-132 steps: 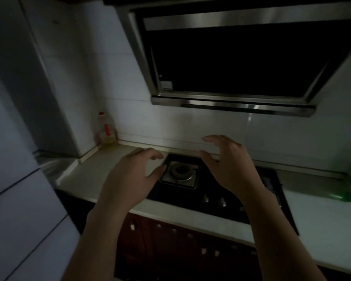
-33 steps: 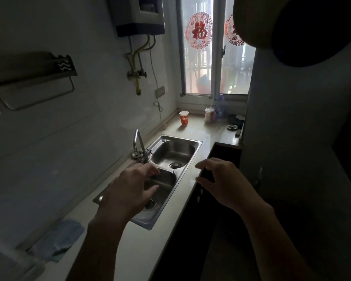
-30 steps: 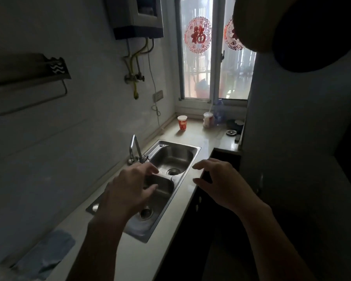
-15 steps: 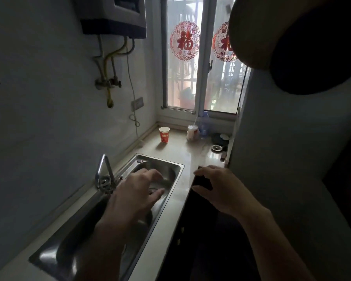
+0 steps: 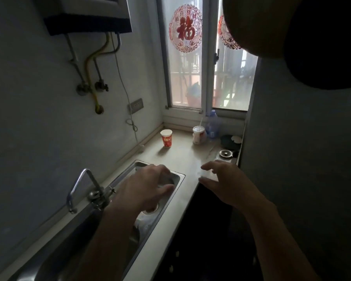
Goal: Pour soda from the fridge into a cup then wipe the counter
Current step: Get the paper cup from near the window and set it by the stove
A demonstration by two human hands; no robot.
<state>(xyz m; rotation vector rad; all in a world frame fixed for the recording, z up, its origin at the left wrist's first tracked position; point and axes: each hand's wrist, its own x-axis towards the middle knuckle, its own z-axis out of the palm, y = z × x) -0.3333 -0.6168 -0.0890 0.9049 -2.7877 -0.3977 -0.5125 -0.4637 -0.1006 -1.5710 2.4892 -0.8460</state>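
home kitchen (sink point(image 5: 178, 177), faucet point(image 5: 83, 187))

Dim kitchen, daylight only through the window point(image 5: 209, 57) — glare on the counter point(image 5: 188, 157), dark corners, wide-angle bending.

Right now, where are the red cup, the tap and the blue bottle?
red cup point(image 5: 166, 139), head view, on its side.
tap point(image 5: 94, 194), head view, on its base.
blue bottle point(image 5: 211, 124), head view, on its body.
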